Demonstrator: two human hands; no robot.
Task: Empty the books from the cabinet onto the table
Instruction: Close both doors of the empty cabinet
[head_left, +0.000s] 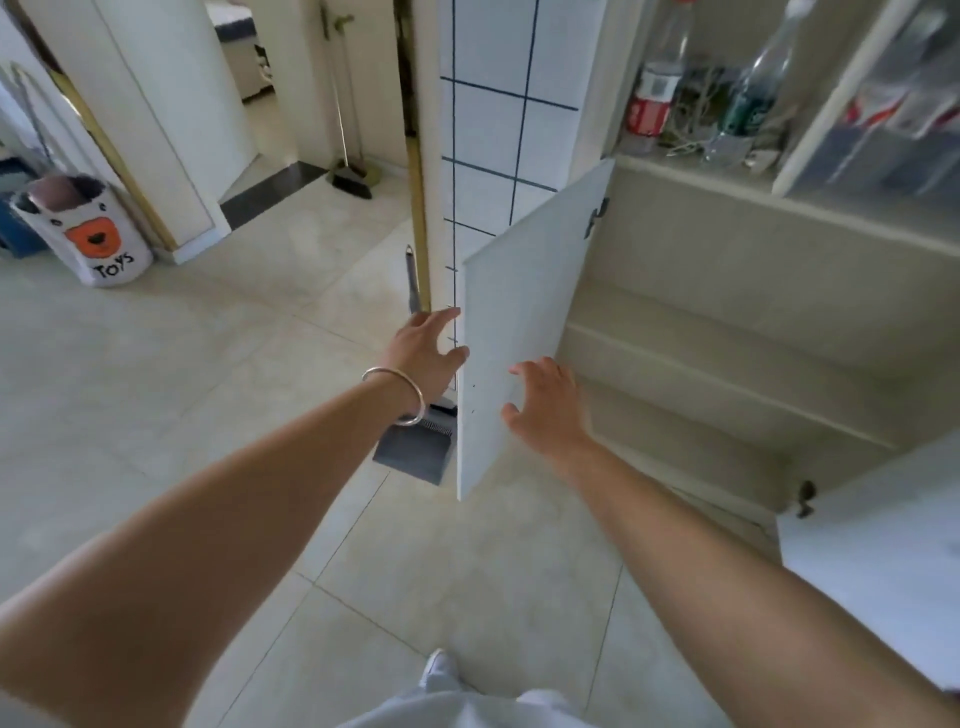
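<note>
Both arms were out! The right hand (548, 402) hovered with spread, relaxed fingers against the inner face of the open cabinet door (511, 332); the left hand (428, 353), fingers loose, grasped nothing at that door's outer edge. Beyond, the cabinet (727, 332) shelves showed no books. Emptying looked finished; next call, seemingly, the doors.

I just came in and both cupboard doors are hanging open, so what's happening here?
A person stands at the low cabinet with both arms stretched out. Their left hand is at the outer edge of the left cabinet door, and their right hand is spread open in front of its inner face. The right door is open too. The shelves that show look bare, with no books in sight. Bottles stand on the shelf above.
</note>
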